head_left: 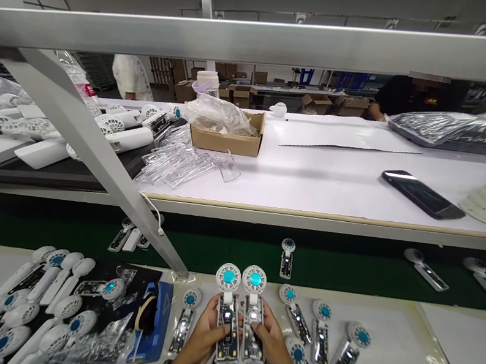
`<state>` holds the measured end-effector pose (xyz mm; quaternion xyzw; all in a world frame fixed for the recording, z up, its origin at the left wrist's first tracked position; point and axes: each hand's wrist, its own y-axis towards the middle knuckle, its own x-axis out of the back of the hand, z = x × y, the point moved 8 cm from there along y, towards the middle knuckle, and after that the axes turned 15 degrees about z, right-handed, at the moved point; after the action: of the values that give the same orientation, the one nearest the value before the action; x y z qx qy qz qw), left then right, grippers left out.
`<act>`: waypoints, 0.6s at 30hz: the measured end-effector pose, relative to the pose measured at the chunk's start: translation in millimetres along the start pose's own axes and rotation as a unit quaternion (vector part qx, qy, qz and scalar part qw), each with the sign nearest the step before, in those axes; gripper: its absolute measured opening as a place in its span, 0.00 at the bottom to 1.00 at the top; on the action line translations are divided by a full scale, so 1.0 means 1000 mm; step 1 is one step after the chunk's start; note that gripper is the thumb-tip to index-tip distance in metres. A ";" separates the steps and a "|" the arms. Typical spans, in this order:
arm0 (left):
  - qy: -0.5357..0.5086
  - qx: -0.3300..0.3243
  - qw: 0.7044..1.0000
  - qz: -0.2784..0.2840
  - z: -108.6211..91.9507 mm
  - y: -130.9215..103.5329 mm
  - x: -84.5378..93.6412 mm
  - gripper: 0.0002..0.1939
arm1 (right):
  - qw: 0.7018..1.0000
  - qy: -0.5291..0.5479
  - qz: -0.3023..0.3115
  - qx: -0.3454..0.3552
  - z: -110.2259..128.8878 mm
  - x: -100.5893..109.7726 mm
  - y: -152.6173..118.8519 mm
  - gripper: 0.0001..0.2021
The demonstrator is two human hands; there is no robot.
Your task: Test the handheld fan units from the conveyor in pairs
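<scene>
Side by side above the near bench, two small white fans with blue centres and exposed circuit boards are held upright. My left hand (204, 336) is closed round the left fan (226, 322), thumb on its board. Closed round the right fan (252, 317) is my right hand (272, 343), its thumb pressed on that one. Small lights glow on both boards. Under my hands lie more handles, partly hidden. A similar fan (185, 321) lies left of my left hand, and several others, such as one fan (321, 332), lie right of my right hand.
A blue case (158, 323) and a pile of white fans (60, 300) are at left. Behind, a green conveyor (223, 247) carries fans. A slanted metal post (101, 164) crosses the left side. The upper shelf holds a cardboard box (226, 142), clear plastic parts (180, 165) and a phone (422, 194).
</scene>
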<state>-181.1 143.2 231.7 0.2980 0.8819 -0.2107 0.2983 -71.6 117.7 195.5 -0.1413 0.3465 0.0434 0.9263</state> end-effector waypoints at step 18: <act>0.017 -0.014 1.000 0.002 -0.002 0.000 0.001 0.31 | 0.996 -0.007 0.077 0.038 0.000 -0.005 -0.001 0.36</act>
<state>-182.1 144.8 232.9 0.2992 0.8890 -0.1922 0.2885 -75.2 117.3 199.3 -0.0792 0.3511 0.1021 0.9274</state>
